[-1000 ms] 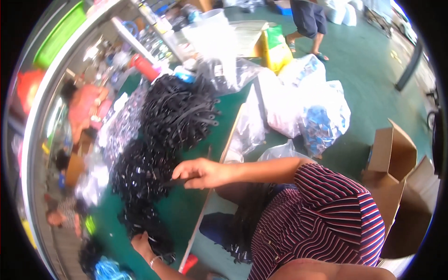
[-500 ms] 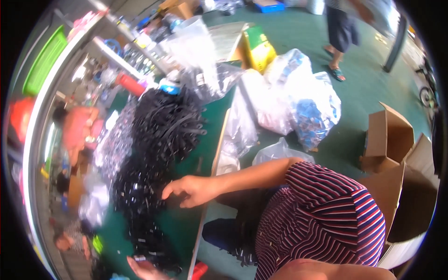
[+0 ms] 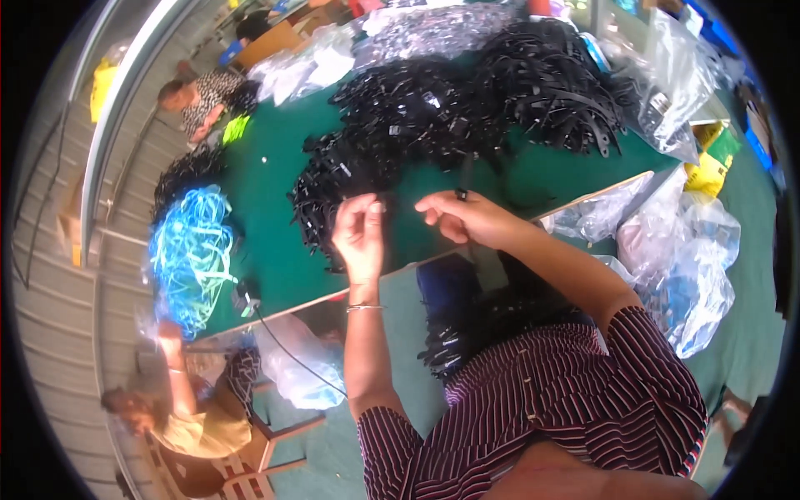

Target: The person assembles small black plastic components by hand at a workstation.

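Pinching is seen at both hands: left hand [image 3: 360, 236] and right hand [image 3: 463, 216] each closed on a thin black strap [image 3: 417, 202] above the green counter [image 3: 267, 250]. Snagging on the strap pile [image 3: 467, 108] is judged likely; grip could slip.

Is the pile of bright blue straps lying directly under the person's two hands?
No, the blue straps lie far to the side, while both hands work at the black straps.

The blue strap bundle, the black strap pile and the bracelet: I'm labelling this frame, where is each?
blue strap bundle [image 3: 190, 254], head view, middle of the tangle.
black strap pile [image 3: 467, 104], head view, centre of the heap.
bracelet [image 3: 364, 308], head view, band on the left wrist.
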Demonstrator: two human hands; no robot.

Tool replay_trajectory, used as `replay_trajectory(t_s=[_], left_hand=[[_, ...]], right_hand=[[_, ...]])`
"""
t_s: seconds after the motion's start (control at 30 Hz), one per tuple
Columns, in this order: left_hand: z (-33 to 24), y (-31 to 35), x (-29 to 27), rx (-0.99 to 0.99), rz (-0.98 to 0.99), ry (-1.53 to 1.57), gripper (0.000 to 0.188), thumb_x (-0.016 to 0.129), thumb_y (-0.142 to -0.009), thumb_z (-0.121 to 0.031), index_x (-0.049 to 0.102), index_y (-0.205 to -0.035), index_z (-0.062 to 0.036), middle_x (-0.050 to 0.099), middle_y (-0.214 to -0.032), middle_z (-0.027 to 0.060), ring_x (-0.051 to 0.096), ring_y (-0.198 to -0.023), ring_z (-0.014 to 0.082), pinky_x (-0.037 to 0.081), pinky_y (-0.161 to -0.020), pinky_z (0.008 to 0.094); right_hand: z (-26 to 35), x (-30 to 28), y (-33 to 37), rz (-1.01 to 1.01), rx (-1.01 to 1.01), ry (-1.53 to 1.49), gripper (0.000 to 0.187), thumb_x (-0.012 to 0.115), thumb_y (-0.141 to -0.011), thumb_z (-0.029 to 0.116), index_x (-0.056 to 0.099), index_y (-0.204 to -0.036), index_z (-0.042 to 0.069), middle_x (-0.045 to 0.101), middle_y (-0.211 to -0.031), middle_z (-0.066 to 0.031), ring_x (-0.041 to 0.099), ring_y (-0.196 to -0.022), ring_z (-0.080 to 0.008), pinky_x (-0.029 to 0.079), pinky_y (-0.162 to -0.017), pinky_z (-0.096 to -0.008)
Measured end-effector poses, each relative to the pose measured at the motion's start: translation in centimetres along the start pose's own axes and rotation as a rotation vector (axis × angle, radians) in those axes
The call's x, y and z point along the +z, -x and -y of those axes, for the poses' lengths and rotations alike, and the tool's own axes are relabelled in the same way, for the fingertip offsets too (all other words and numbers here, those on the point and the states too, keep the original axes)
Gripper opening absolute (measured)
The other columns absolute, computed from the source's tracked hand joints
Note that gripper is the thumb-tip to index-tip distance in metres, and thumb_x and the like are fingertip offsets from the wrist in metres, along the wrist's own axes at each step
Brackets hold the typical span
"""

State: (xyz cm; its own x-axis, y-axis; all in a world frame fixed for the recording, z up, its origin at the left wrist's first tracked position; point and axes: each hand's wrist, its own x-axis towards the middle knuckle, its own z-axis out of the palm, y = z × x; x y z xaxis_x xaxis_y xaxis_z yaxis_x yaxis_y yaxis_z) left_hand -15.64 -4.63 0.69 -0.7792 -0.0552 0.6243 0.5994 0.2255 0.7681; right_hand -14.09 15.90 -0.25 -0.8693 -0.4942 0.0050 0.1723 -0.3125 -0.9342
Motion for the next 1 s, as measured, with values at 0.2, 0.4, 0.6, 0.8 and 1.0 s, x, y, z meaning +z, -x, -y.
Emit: replay_trajectory(t_s=[0.2, 0.4, 0.6, 0.8, 1.0], left_hand=[[-0.4, 1.6, 0.6, 0.181, 0.129, -0.189, 0.008, 0.063, -0.079, -0.003, 0.061, -0.086, -0.001, 0.059, -0.081, 0.0086, 0.058, -0.072, 0.0176, 0.047, -0.066, 0.0264], [0.6, 2.1, -0.6, 0.061, 0.177, -0.214, 0.023, 0.066, -0.076, -0.009, 0.059, -0.097, -0.0027, 0.059, -0.093, 0.012, 0.058, -0.08, 0.0225, 0.047, -0.072, 0.031], [1.5, -0.1, -1.6, 0.197, 0.23, -0.643, 0.042, 0.071, -0.068, -0.024, 0.058, -0.104, -0.0059, 0.057, -0.11, 0.0103, 0.05, -0.103, 0.0283, 0.039, -0.088, 0.039], [3.5, -0.8, -2.5, 0.209, 0.224, -0.907, 0.02, 0.066, -0.071, -0.019, 0.064, -0.09, -0.0119, 0.063, -0.089, 0.0028, 0.053, -0.095, 0.0236, 0.041, -0.08, 0.038], [4.5, -0.8, -3.1, 0.148, 0.247, -1.021, 0.024, 0.062, -0.075, -0.024, 0.063, -0.096, -0.0113, 0.062, -0.096, 0.0049, 0.052, -0.099, 0.0248, 0.041, -0.08, 0.0397]], right_hand=[[-2.3, 1.7, -5.9, 0.046, 0.176, -0.581, 0.026, 0.052, -0.089, 0.033, 0.055, -0.098, 0.009, 0.056, -0.086, 0.0003, 0.046, -0.061, -0.0088, 0.033, -0.049, -0.0223], [-1.4, 2.2, -5.1, -0.018, -0.051, -0.336, 0.026, 0.055, -0.089, 0.024, 0.055, -0.107, 0.006, 0.048, -0.075, 0.0011, 0.039, -0.061, -0.0054, 0.03, -0.05, -0.0185], [0.8, 2.8, -1.3, -0.057, -0.292, -0.13, 0.019, 0.05, -0.092, 0.021, 0.054, -0.102, 0.006, 0.045, -0.068, 0.0024, 0.035, -0.056, -0.0039, 0.028, -0.05, -0.0179], [2.5, 2.1, 1.5, -0.105, -0.513, -0.15, 0.014, 0.05, -0.091, 0.016, 0.053, -0.096, 0.003, 0.039, -0.064, 0.0044, 0.034, -0.055, -0.005, 0.029, -0.051, -0.0195], [6.4, 0.9, 5.1, -0.229, -0.753, -0.168, 0.018, 0.052, -0.09, 0.018, 0.051, -0.095, 0.0, 0.036, -0.061, 0.0038, 0.033, -0.054, -0.0054, 0.027, -0.051, -0.0211]])
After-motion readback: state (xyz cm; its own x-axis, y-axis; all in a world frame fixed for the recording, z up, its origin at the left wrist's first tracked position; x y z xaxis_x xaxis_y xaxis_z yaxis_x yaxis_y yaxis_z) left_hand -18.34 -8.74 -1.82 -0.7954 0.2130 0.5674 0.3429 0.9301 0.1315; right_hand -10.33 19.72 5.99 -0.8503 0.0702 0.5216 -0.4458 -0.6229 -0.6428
